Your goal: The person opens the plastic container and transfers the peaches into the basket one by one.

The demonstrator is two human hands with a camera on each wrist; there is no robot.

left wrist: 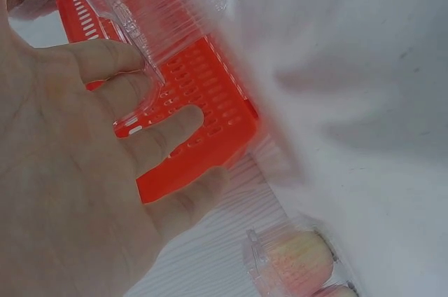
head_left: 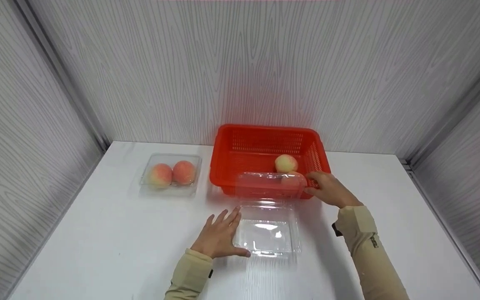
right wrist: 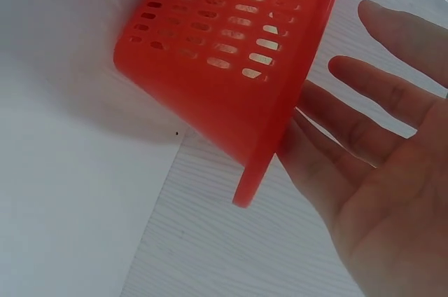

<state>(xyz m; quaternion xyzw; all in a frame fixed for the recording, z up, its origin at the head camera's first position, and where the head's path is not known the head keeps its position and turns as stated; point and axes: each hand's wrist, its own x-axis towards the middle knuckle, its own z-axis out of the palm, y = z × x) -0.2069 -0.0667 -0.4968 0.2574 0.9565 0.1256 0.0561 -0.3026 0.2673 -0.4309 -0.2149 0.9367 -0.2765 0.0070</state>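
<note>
An open clear plastic clamshell box (head_left: 267, 231) lies on the white table, its raised lid (head_left: 265, 185) leaning against the front of a red slotted basket (head_left: 265, 143). My left hand (head_left: 219, 233) lies flat with spread fingers at the box's left edge; in the left wrist view the left hand (left wrist: 84, 171) has straight fingers below the clear lid (left wrist: 140, 3) and the basket (left wrist: 210, 115). My right hand (head_left: 327, 189) reaches with straight fingers to the basket's front right corner, by the lid's right end. In the right wrist view the right hand (right wrist: 378, 171) is beside the basket (right wrist: 231, 52) rim. A peach (head_left: 286, 163) sits in the basket, another peach (head_left: 293, 180) behind the lid.
A shut clear box with two peaches (head_left: 171, 174) stands at the left of the basket, also seen as the peach box (left wrist: 294, 262) in the left wrist view. Grey panelled walls enclose the table at the back and both sides.
</note>
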